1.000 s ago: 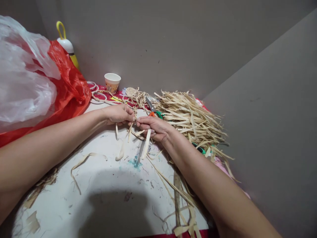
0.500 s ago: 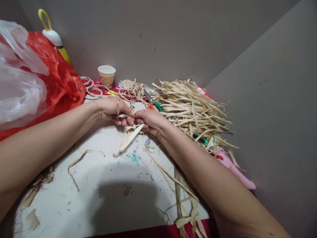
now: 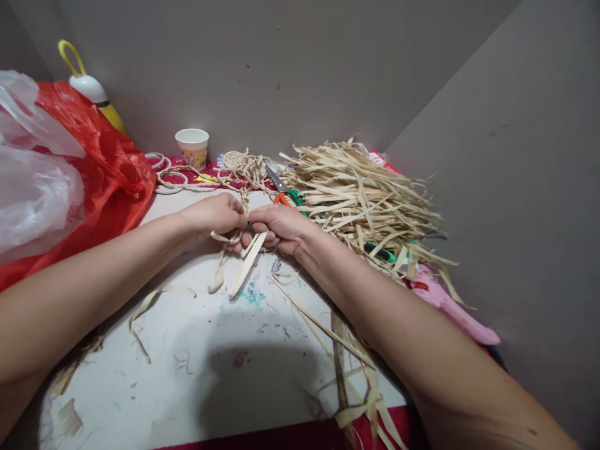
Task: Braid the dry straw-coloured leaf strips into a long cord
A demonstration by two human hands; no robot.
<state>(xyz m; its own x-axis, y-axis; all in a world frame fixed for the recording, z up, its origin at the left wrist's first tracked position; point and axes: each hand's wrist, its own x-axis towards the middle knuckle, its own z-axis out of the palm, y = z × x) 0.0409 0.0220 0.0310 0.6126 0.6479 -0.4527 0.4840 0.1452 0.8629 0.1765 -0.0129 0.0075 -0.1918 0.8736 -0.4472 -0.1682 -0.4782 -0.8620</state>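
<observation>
My left hand [image 3: 220, 219] and my right hand [image 3: 281, 228] meet over the far part of the white board [image 3: 178, 387], fingertips touching. Both are closed on pale, flat strips of dried plant fibre [image 3: 248, 265], whose loose ends hang toward me. One strip curls around the fingers of my left hand. A braided cord [image 3: 244, 199] of the same fibre runs away from the pinch toward the back. The exact crossing of the strips is hidden by my fingers.
A heap of dry strips [image 3: 360, 187] lies at right, with scissors [image 3: 281, 187] beside it. Behind stand a paper cup [image 3: 192, 150] and a yellow-white bottle [image 3: 96, 97]; plastic bags [image 3: 107, 169] fill the left. A pink tool [image 3: 450, 306] rests at right, loose strips [image 3: 337, 350] nearer me.
My left hand has turned, its fingers curling over, and the strip by it now loops below. The hanging strip ends have spread apart. The camera view has shifted slightly.
</observation>
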